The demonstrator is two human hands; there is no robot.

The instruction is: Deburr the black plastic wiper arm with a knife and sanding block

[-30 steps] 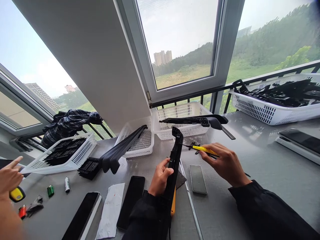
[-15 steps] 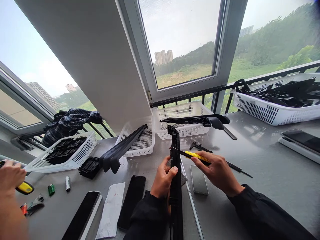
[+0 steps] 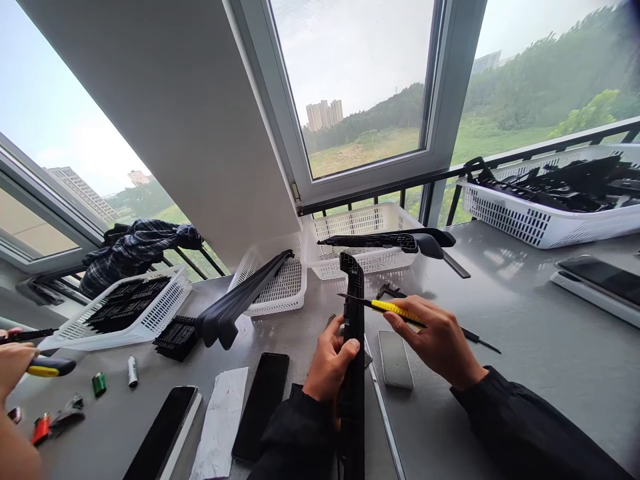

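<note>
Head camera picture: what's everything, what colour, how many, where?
Metal table: 1, grey, below
Long plastic part: 1, black, centre
Slim cutter: 1, yellow-black, centre
Slotted plastic baskets: 4, white, back
Curved plastic pieces: several, black, middle baskets
Jumbled plastic parts: many, black, right basket
Ribbed plastic blocks: several, black, left
Flat slab devices: 4, black, white, grey, scattered
Creased paper sheet: 1, white, front
Small cylinders: 3+, green, white, red, left
Caliper-like tool: 1, black, right
Plaid cloth: 1, dark, back left
Glass windows: several, clear, behind
Handled tool: 1, yellow-black, left
Co-worker's hand: at least 1, bare, left edge
Left grip: 1, black-sleeved, on long part
Right grip: 1, black-sleeved, on cutter
</note>
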